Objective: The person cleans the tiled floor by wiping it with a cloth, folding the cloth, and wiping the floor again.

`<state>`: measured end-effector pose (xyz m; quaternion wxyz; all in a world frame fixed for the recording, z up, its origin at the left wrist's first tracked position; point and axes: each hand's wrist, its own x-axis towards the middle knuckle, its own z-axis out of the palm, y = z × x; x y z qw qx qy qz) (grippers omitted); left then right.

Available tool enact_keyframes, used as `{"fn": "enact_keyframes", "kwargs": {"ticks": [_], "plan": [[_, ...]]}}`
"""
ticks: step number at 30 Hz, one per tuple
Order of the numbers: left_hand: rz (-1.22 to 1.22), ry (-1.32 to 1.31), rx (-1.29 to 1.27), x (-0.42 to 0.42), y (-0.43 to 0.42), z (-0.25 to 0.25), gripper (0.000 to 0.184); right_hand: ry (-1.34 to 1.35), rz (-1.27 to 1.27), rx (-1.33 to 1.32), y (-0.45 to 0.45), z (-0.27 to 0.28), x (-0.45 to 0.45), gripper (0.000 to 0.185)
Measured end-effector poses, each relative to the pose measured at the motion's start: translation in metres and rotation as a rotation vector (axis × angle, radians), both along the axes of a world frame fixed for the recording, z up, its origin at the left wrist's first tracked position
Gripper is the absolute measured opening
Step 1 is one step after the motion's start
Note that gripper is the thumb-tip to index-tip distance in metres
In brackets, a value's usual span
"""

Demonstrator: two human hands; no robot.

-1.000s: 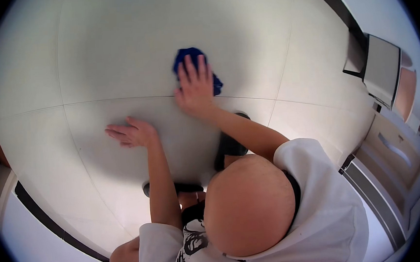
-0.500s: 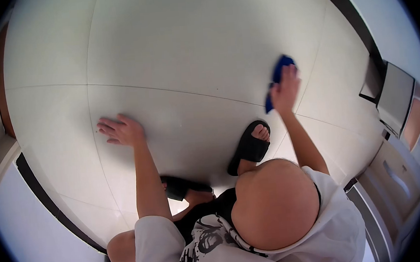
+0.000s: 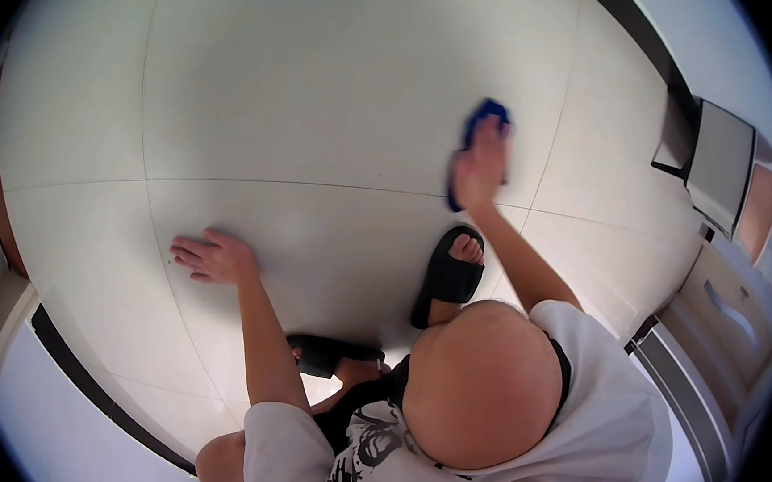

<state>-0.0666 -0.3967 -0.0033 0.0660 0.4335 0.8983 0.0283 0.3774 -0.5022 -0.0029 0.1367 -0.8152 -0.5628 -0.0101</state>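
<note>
My right hand lies on top of a dark blue cloth on the pale tiled floor. Its fingers look stretched out over the cloth, though slightly blurred. The cloth shows beyond the fingertips and along the hand's left side. Over to the left, my left hand rests palm down on the floor, fingers spread and nothing in it.
Black slippers are on my feet, one below my right hand and the other nearer my left forearm. My bent knee fills the lower middle. At the right stand a grey panel-like object and a light cabinet.
My right hand and the cloth moved far to the right, then slightly back left in the view. My left hand stays low on the floor. The view has shifted, showing more of both slippers.
</note>
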Motion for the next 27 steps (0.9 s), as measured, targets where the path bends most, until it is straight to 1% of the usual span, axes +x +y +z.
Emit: {"fn": "enact_keyframes", "kwargs": {"ticks": [1, 2, 3, 5, 8, 9, 12, 14, 15, 16, 17, 18, 19, 20, 21, 22, 24, 26, 27], "plan": [[-0.003, 0.004, -0.001, -0.001, 0.000, -0.001, 0.078, -0.013, 0.028, -0.081, 0.020, -0.002, -0.037, 0.069], [-0.006, 0.007, 0.000, -0.002, 0.000, -0.002, 0.078, -0.007, 0.117, -0.143, 0.038, 0.004, -0.074, 0.068], [-0.009, 0.007, -0.005, -0.002, 0.000, -0.002, 0.078, 0.027, 0.225, -0.138, 0.050, -0.002, -0.109, 0.067], [-0.015, 0.010, -0.017, -0.004, 0.000, -0.001, 0.079, 0.190, 0.417, -0.183, 0.078, 0.016, -0.166, 0.064], [-0.033, 0.021, -0.027, -0.010, -0.003, -0.004, 0.079, 0.238, 0.480, -0.125, 0.090, 0.023, -0.187, 0.064], [-0.038, 0.025, -0.028, -0.011, -0.002, -0.005, 0.079, 0.226, 0.509, -0.086, 0.088, 0.020, -0.177, 0.066], [-0.052, 0.033, -0.027, -0.012, -0.002, -0.006, 0.080, 0.212, 0.403, -0.153, 0.069, 0.021, -0.140, 0.072], [-0.057, 0.034, -0.020, -0.014, -0.004, -0.006, 0.080, 0.136, 0.322, -0.124, 0.043, 0.009, -0.093, 0.076], [-0.058, 0.030, -0.020, -0.014, -0.004, -0.006, 0.080, 0.107, 0.223, -0.193, 0.031, 0.012, -0.064, 0.080], [-0.057, 0.027, -0.019, -0.013, -0.004, -0.005, 0.080, 0.084, 0.173, -0.108, 0.008, 0.006, -0.028, 0.083], [-0.058, 0.025, -0.019, -0.013, -0.004, -0.005, 0.080, 0.066, 0.134, -0.078, -0.009, 0.008, 0.013, 0.082], [-0.054, 0.031, -0.022, -0.013, -0.004, -0.005, 0.080, 0.010, 0.097, -0.040, -0.026, 0.012, 0.052, 0.076], [-0.052, 0.036, -0.026, -0.014, -0.003, -0.006, 0.080, 0.036, -0.037, 0.005, -0.045, -0.003, 0.095, 0.078], [-0.051, 0.041, -0.029, -0.013, -0.003, -0.006, 0.080, -0.054, -0.017, 0.040, -0.059, -0.006, 0.139, 0.076], [-0.044, 0.035, -0.025, -0.011, -0.002, -0.005, 0.080, -0.124, -0.058, 0.027, -0.072, -0.016, 0.180, 0.072], [-0.038, 0.030, -0.022, -0.009, -0.002, -0.004, 0.080, -0.148, -0.283, -0.063, -0.074, -0.020, 0.199, 0.068], [-0.033, 0.024, -0.015, -0.008, -0.001, -0.003, 0.079, -0.163, -0.448, -0.118, -0.051, -0.030, 0.202, 0.067], [-0.044, 0.017, -0.014, -0.006, -0.002, -0.001, 0.079, -0.200, -0.406, -0.085, -0.025, -0.029, 0.179, 0.066], [-0.035, 0.009, -0.013, -0.005, 0.000, 0.000, 0.079, -0.217, -0.312, -0.018, -0.011, -0.026, 0.161, 0.064]]}}
